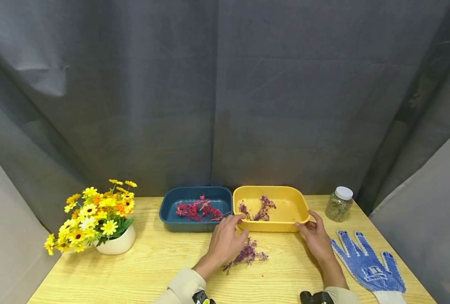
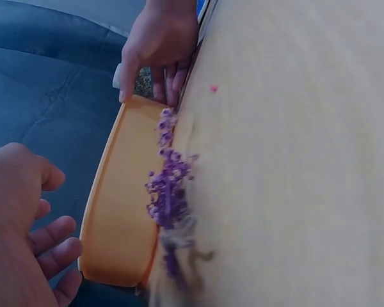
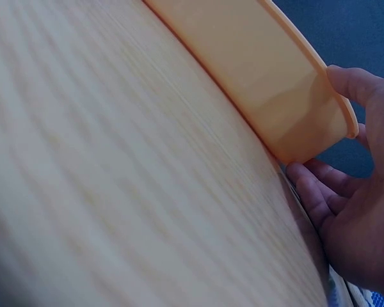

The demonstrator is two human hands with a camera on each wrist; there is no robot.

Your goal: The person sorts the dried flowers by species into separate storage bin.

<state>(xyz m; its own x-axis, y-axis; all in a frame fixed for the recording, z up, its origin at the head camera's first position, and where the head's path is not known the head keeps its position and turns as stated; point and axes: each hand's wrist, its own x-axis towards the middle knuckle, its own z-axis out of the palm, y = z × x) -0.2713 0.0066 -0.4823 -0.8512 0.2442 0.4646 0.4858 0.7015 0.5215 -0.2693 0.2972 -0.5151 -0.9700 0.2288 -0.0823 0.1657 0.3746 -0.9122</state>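
Note:
My right hand [image 1: 317,240] holds the front right corner of a yellow plastic tray [image 1: 272,226]. In the right wrist view its thumb [image 3: 352,82] lies on the rim and the fingers bend under the corner. My left hand [image 1: 225,240] is at the tray's front left corner, its loosely bent fingers [image 2: 59,256] right at the edge in the left wrist view. Inside the tray lies a sprig of dried purple flowers [image 1: 263,212]. Another purple sprig [image 1: 247,254] rests on the table in front of it, partly behind the left hand.
A dark blue tray [image 1: 190,227] with dried pink-red flowers [image 1: 189,210] sits against the yellow one. At left is a white pot [image 1: 118,244] of yellow flowers [image 1: 91,217]. A white-lidded jar [image 1: 339,206] and a blue-and-white glove [image 1: 373,266] lie right. A grey curtain [image 1: 217,105] hangs behind.

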